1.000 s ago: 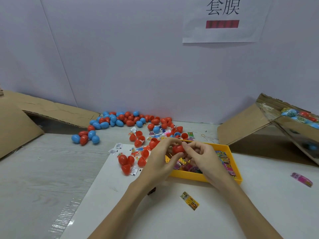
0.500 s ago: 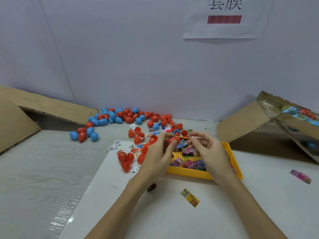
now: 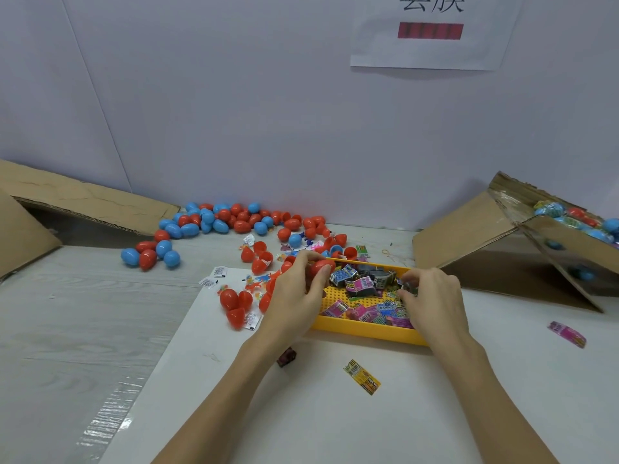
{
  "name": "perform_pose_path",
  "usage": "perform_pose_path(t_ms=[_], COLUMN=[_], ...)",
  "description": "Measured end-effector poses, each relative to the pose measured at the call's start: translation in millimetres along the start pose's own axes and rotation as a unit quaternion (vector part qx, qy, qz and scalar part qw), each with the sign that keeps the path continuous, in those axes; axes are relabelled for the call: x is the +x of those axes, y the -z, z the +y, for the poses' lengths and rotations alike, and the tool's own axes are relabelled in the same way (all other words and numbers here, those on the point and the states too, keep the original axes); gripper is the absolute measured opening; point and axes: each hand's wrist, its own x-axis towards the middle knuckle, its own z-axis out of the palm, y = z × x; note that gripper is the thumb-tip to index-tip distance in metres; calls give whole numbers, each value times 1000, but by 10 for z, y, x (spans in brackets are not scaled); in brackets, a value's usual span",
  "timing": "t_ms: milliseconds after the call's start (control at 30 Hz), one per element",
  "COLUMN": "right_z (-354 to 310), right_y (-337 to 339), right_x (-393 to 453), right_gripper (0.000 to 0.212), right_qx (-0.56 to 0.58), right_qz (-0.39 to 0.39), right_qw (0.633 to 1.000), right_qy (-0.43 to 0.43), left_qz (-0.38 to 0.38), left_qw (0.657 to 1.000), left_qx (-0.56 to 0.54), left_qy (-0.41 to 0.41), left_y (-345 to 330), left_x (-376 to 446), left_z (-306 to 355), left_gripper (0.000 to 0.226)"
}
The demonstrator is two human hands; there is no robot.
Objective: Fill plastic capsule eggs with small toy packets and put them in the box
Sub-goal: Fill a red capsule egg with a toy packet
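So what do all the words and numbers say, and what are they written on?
Paper sign on the wall: two large black Chinese characters, tops cut off by the frame; the second looks like "膜", the first cannot be read. A red bar sits under them.
Toy packets in the yellow tray: print too small to read.
Yellow packet and pink packet on the table: blurred.
White slips by the red egg halves: too small.
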Motion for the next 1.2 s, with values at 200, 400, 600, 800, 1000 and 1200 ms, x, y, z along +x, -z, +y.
perform_pose_path(t_ms=[200, 400, 600, 800, 1000, 1200], right_z=[41, 36, 14, -89, -220, -352], right_y=[-2, -2, 117, 119, 78, 89], right_x=[34, 26, 34, -31, -100, -163], right_gripper=[26, 10, 5, 6, 8, 10], right_qx=[10, 77, 249, 337, 392, 454], right_qz=[-46, -13, -16, -54, -84, -63], right_qw=[999, 997, 968, 940, 915, 885], right_qy=[-12, -8, -6, 21, 52, 80], left_qz=[-14, -15, -20, -26, -24, 13], left_qw=[1000, 1000, 1000, 1000, 997, 996], left_qx=[7, 14, 16, 15, 34, 42], left_qy=[-5, 1, 4, -2, -69, -76], left_y=[4, 8, 16, 25, -20, -25], left_x=[-9, -12, -19, -41, -78, -105], left_z=[23, 52, 76, 116, 185, 252], left_gripper=[17, 21, 20, 22, 22, 12])
